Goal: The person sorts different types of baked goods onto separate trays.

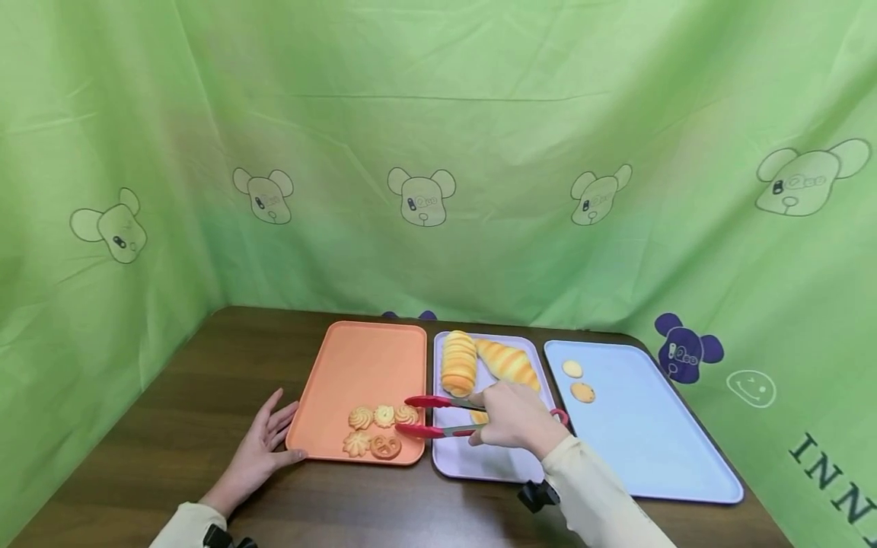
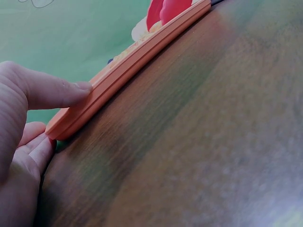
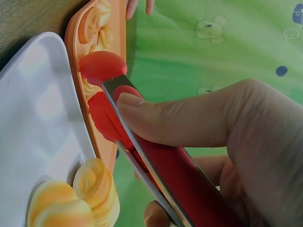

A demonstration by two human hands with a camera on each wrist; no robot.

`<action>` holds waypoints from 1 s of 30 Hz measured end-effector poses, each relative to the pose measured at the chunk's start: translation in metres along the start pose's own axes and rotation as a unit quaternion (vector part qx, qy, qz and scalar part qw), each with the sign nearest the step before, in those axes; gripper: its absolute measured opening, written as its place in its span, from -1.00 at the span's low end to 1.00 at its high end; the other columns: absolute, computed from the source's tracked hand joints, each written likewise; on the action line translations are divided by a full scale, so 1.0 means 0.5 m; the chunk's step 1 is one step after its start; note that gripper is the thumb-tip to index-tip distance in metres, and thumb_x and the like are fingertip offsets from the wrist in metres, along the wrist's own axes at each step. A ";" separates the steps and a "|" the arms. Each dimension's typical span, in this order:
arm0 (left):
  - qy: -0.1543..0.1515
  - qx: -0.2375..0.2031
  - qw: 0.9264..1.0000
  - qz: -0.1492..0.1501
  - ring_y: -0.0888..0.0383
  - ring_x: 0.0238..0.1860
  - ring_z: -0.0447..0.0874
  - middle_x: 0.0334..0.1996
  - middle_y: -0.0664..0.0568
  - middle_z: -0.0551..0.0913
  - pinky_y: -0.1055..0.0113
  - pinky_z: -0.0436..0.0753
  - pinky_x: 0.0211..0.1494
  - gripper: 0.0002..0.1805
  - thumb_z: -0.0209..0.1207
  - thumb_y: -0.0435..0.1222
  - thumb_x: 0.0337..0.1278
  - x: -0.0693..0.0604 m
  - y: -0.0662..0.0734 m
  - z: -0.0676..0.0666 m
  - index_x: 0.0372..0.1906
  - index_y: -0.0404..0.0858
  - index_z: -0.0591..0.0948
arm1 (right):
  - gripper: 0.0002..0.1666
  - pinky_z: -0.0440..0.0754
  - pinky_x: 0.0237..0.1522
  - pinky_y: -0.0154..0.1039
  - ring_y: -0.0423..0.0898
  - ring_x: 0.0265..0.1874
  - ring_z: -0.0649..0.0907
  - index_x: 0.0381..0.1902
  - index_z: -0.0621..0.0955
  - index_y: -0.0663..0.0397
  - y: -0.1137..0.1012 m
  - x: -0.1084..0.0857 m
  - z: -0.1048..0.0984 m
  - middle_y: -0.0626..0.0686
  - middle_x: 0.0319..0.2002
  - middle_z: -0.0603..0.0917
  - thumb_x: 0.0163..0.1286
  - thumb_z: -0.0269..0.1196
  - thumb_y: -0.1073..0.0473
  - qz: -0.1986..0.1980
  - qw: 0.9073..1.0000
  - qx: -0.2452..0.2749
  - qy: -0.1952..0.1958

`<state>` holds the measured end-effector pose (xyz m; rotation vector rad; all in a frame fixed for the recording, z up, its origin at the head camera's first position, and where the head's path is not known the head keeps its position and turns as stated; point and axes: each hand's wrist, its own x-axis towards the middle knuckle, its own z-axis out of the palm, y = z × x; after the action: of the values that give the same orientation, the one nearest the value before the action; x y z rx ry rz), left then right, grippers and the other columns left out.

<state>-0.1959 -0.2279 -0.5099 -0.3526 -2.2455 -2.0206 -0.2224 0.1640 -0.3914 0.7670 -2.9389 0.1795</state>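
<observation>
Grips red tongs (image 1: 426,431) in the right hand (image 1: 514,415), tips astride a swirled cookie (image 1: 409,413).
Rests the left hand (image 1: 263,438), fingers extended, against the near-left corner of the orange tray (image 1: 373,358). Find the cookie on that tray, just inside its right edge, toward the near side; cannot tell whether pinched. Judge it light, rigid and likely crumbly, with ridges for some grip: best taken low on opposite sides, squeezing gently.

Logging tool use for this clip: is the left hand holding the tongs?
No, the right hand holds the tongs, while the left hand touches the orange tray.
</observation>
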 end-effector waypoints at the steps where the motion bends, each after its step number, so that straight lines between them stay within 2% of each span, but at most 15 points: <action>1: 0.000 0.000 1.000 0.000 0.42 0.22 0.38 0.40 -0.55 0.16 0.61 0.45 0.13 0.22 0.37 -0.67 -0.12 -0.001 0.000 -0.001 0.55 -0.44 -0.20 | -0.55 0.29 -0.66 -0.19 -0.17 -0.64 0.34 -0.29 0.78 -0.05 -0.001 0.002 0.001 -0.19 -0.72 0.32 -0.17 0.59 -0.09 -0.001 1.000 -0.001 0.000; 3: 0.000 0.001 1.000 -0.002 0.31 0.26 0.38 0.41 -0.55 0.15 0.61 0.45 0.13 0.22 0.37 -0.66 -0.11 -0.004 0.001 -0.002 0.55 -0.43 -0.21 | -0.50 0.30 -0.66 -0.19 -0.17 -0.63 0.35 -0.22 0.80 -0.05 -0.003 0.005 0.002 -0.20 -0.71 0.35 -0.17 0.59 -0.09 -0.002 1.000 0.003 -0.001; 7: 0.003 0.010 1.000 -0.013 -0.15 0.38 0.24 0.41 -0.54 0.15 0.62 0.44 0.13 0.22 0.36 -0.67 -0.11 -0.009 0.006 -0.002 0.56 -0.42 -0.22 | -0.47 0.31 -0.63 -0.21 -0.17 -0.62 0.37 -0.18 0.81 -0.03 -0.002 0.007 0.007 -0.20 -0.70 0.38 -0.16 0.59 -0.08 -0.001 1.000 0.014 -0.006; 9: 0.005 0.015 1.000 -0.015 -0.23 0.38 0.20 0.41 -0.53 0.16 0.62 0.43 0.13 0.23 0.36 -0.69 -0.12 -0.011 0.008 -0.001 0.56 -0.42 -0.22 | -0.50 0.30 -0.62 -0.22 -0.17 -0.62 0.36 -0.22 0.80 -0.01 -0.001 0.005 0.009 -0.20 -0.69 0.39 -0.15 0.59 -0.07 -0.002 1.000 0.022 -0.008; 13: 0.002 0.016 1.000 -0.006 -0.14 0.37 0.25 0.40 -0.55 0.16 0.61 0.44 0.13 0.22 0.35 -0.69 -0.12 -0.010 0.007 0.001 0.55 -0.44 -0.21 | -0.55 0.28 -0.63 -0.22 -0.16 -0.62 0.34 -0.26 0.79 0.02 0.003 0.002 0.011 -0.20 -0.70 0.38 -0.14 0.59 -0.05 -0.007 0.999 0.037 -0.005; 19: -0.001 0.003 1.000 0.005 0.40 0.22 0.38 0.39 -0.58 0.15 0.62 0.44 0.13 0.22 0.36 -0.69 -0.13 -0.009 0.003 0.001 0.55 -0.44 -0.21 | -0.53 0.32 -0.61 -0.22 -0.17 -0.62 0.35 -0.19 0.80 -0.01 0.009 -0.001 0.008 -0.20 -0.66 0.46 -0.11 0.59 -0.03 -0.002 0.999 0.049 -0.014; 22: -0.001 -0.005 1.000 0.009 0.54 0.16 0.36 0.39 -0.59 0.14 0.63 0.43 0.13 0.22 0.35 -0.69 -0.13 -0.007 0.004 0.000 0.54 -0.45 -0.21 | -0.51 0.35 -0.58 -0.21 -0.16 -0.60 0.38 -0.14 0.80 -0.01 0.012 0.000 0.004 -0.20 -0.62 0.51 -0.08 0.58 -0.01 0.008 0.999 0.050 -0.019; 26: 0.000 0.001 1.000 0.007 0.44 0.21 0.36 0.39 -0.58 0.15 0.63 0.43 0.14 0.21 0.35 -0.69 -0.12 -0.006 0.006 0.000 0.55 -0.45 -0.21 | -0.48 0.35 -0.58 -0.20 -0.15 -0.60 0.38 -0.13 0.80 -0.01 0.013 0.001 0.000 -0.20 -0.63 0.48 -0.12 0.59 -0.03 0.009 0.999 0.043 -0.022; 29: 0.001 0.007 1.000 -0.001 0.11 0.33 0.35 0.40 -0.55 0.16 0.62 0.44 0.13 0.21 0.35 -0.69 -0.12 -0.006 0.007 0.001 0.55 -0.43 -0.21 | -0.42 0.35 -0.60 -0.20 -0.16 -0.61 0.38 -0.12 0.79 -0.01 0.012 0.000 -0.001 -0.20 -0.65 0.46 -0.17 0.61 -0.06 0.011 0.999 0.042 -0.025; 30: 0.000 0.006 1.000 -0.005 -0.01 0.36 0.31 0.40 -0.54 0.16 0.62 0.44 0.13 0.22 0.35 -0.69 -0.12 -0.006 0.008 0.001 0.55 -0.43 -0.21 | -0.39 0.37 -0.59 -0.20 -0.15 -0.60 0.39 -0.10 0.79 0.00 0.012 -0.001 -0.001 -0.19 -0.61 0.52 -0.18 0.61 -0.07 0.016 0.998 0.045 -0.029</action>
<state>-0.1921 -0.2272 -0.5070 -0.3400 -2.2633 -2.0105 -0.2251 0.1696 -0.3914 0.7478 -3.0168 0.2999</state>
